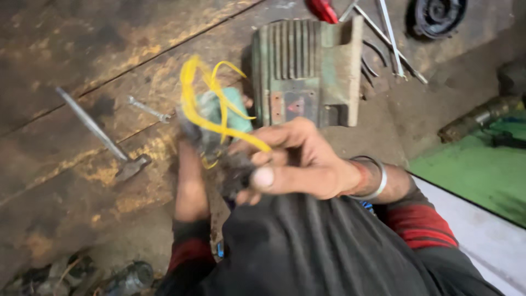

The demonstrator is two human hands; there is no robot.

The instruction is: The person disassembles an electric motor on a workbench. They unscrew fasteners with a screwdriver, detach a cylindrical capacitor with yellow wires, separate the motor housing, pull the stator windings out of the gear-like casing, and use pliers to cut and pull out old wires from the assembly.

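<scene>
Both hands (246, 159) grip a part with yellow wires (211, 104).

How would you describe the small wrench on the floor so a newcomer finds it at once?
Start from the big ribbed green metal housing at top centre. Look left, past the yellow wires in the person's hands, to the stained floor. The small silver wrench lies there, shorter and brighter than the long grey metal-handled hammer beside it.

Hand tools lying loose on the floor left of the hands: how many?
2: a hammer at far left, and a small wrench just right of it. Others may be hidden.
</scene>
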